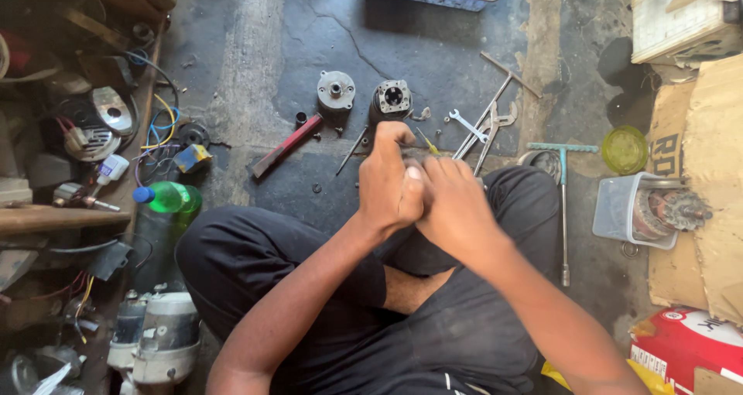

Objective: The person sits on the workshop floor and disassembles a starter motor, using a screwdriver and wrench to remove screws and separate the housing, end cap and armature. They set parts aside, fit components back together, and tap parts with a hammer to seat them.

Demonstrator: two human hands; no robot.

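Left hand [389, 182] and right hand [451, 201] pressed together, grip closed round something hidden. Just beyond grip: motor parts [391, 99], spanners [486, 126] on cracked dark floor [325, 31]. Left: cluttered shelf [46, 218].

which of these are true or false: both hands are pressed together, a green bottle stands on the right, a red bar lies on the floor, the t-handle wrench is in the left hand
1. The left hand and right hand are pressed together: true.
2. The green bottle is on the right: false, it lies at the left.
3. A red bar lies on the floor: true.
4. The T-handle wrench is in the left hand: false, it lies on the floor at the right, beside the leg.
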